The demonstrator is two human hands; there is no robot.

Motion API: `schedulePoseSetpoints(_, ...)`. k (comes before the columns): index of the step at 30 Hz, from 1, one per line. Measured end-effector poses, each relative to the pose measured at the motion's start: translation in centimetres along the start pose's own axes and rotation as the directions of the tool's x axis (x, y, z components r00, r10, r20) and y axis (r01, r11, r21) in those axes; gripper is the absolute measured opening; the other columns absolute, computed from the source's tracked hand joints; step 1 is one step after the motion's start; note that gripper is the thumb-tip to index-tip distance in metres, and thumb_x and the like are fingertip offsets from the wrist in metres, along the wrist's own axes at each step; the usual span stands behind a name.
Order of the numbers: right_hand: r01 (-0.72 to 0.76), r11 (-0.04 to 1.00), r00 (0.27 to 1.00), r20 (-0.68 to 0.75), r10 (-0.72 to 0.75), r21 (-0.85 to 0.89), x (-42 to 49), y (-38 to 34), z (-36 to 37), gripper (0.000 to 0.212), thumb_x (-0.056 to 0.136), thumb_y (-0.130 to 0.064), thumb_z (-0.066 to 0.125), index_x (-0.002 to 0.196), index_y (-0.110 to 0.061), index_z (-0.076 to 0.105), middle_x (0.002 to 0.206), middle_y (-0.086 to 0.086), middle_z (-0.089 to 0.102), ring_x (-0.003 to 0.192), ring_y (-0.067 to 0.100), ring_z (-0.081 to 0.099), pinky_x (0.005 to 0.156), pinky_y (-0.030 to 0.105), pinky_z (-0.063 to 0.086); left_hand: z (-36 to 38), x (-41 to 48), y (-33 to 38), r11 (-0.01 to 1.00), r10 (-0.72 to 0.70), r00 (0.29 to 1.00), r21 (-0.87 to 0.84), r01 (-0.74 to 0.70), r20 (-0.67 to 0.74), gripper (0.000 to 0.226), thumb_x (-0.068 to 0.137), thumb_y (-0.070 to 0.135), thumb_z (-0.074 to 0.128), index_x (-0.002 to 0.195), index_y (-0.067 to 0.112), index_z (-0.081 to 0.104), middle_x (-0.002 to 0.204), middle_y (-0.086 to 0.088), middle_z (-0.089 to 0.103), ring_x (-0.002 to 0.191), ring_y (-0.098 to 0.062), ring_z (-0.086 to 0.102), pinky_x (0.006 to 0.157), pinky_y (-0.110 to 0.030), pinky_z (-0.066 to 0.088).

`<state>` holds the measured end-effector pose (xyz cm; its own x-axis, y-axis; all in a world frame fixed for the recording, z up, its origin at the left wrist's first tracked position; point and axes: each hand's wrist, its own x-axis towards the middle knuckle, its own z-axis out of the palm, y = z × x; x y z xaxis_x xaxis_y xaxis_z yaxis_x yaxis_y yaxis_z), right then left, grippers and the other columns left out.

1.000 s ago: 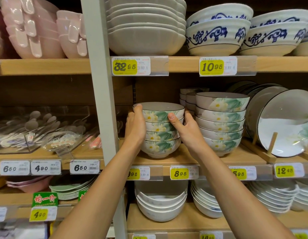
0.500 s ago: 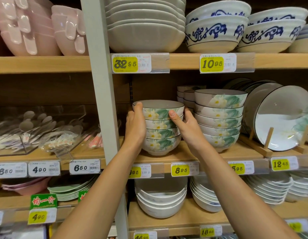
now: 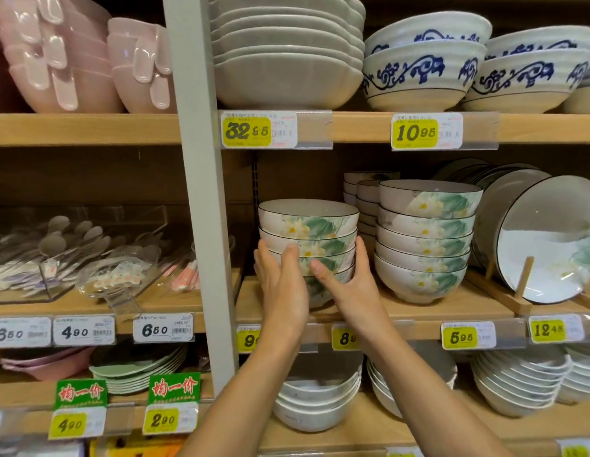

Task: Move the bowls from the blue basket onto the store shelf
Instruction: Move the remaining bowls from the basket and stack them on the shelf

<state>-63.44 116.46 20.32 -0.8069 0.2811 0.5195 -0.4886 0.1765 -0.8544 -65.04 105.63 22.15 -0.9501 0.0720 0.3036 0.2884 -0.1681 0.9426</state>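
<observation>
A stack of several white bowls with green leaf and flower print [image 3: 307, 222] stands on the middle wooden shelf [image 3: 468, 308], just right of the grey upright post. My left hand [image 3: 280, 288] holds the stack's lower left front, thumb on the front and fingers up the side. On the lower right, my right hand [image 3: 348, 288] cups the stack, its thumb across the front and its fingers round the right side. The bottom bowl is mostly hidden behind my hands. The blue basket is not in view.
A taller stack of the same bowls [image 3: 425, 239] stands close on the right, with smaller bowls behind it and plates on a wooden rack [image 3: 551, 242] further right. The grey post [image 3: 201, 192] borders the left. Shelves above and below hold more bowls and plates.
Both hands have slid down from the upper bowls to the lower part of the stack and come closer together at its front. The stack stays on the shelf.
</observation>
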Motion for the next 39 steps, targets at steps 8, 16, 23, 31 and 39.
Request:
schedulePoseSetpoints(8, -0.055, 0.998, 0.996, 0.077, 0.055, 0.005, 2.2, -0.4, -0.8, 0.087, 0.058, -0.048, 0.087, 0.130, -0.034, 0.041, 0.124, -0.011, 0.063, 0.114, 0.005, 0.061, 0.097, 0.030, 0.051, -0.1, 2.3, 1.0, 0.998, -0.022, 1.000, -0.051, 0.022, -0.003, 0.090, 0.070, 0.063, 0.040, 0.152, 0.040, 0.008, 0.158, 0.003, 0.024, 0.145, -0.019, 0.025, 0.116, -0.049, 0.025)
schedulePoseSetpoints(16, -0.186, 0.976, 0.982, -0.043, 0.182, -0.110, 4.8, 1.0, 0.3, 0.115, 0.041, -0.058, 0.086, 0.136, -0.019, 0.035, 0.134, 0.002, 0.053, 0.124, 0.019, 0.052, 0.104, 0.043, 0.045, 0.2, 5.9, 0.0, 0.985, -0.106, 0.993, -0.142, 0.097, -0.054, 0.054, 0.083, 0.054, 0.040, 0.125, 0.020, 0.048, 0.125, -0.011, 0.058, 0.113, -0.026, 0.058, 0.101, -0.051, 0.045)
schedulePoseSetpoints(23, -0.295, 0.947, 0.954, 0.009, 0.298, -0.126, 8.0, 2.2, 1.0, 0.057, 0.062, -0.045, 0.086, 0.105, -0.010, 0.072, 0.099, 0.001, 0.074, 0.098, 0.015, 0.069, 0.075, 0.023, 0.055, 1.0, 11.0, -2.2, 0.959, -0.176, 0.983, -0.236, 0.159, -0.056, 0.051, 0.097, 0.045, 0.034, 0.141, 0.023, 0.046, 0.138, -0.010, 0.054, 0.125, -0.030, 0.052, 0.107, -0.049, 0.041)
schedulePoseSetpoints(31, -0.313, 0.950, 0.949, -0.050, 0.311, -0.020, 11.2, 3.7, 2.3, 0.118, 0.059, -0.038, 0.089, 0.152, -0.027, 0.018, 0.150, 0.000, 0.038, 0.132, 0.020, 0.042, 0.109, 0.039, 0.040, 2.6, 14.3, -4.5, 0.964, -0.218, 0.941, -0.209, 0.165, -0.259, 0.045, 0.101, 0.036, 0.035, 0.146, 0.036, 0.036, 0.146, -0.012, 0.041, 0.129, -0.035, 0.046, 0.103, -0.052, 0.043)
schedulePoseSetpoints(39, -0.309, 0.951, 0.945, -0.116, 0.307, 0.008, 14.8, 5.8, 3.6, 0.126, 0.061, -0.032, 0.090, 0.154, -0.029, 0.005, 0.158, 0.003, 0.022, 0.143, 0.025, 0.027, 0.114, 0.047, 0.031, 2.6, 16.9, -5.5, 0.982, -0.171, 0.924, 0.014, 0.187, -0.343, 0.047, 0.101, 0.038, 0.036, 0.147, 0.026, 0.037, 0.145, -0.014, 0.042, 0.127, -0.033, 0.047, 0.105, -0.040, 0.040)
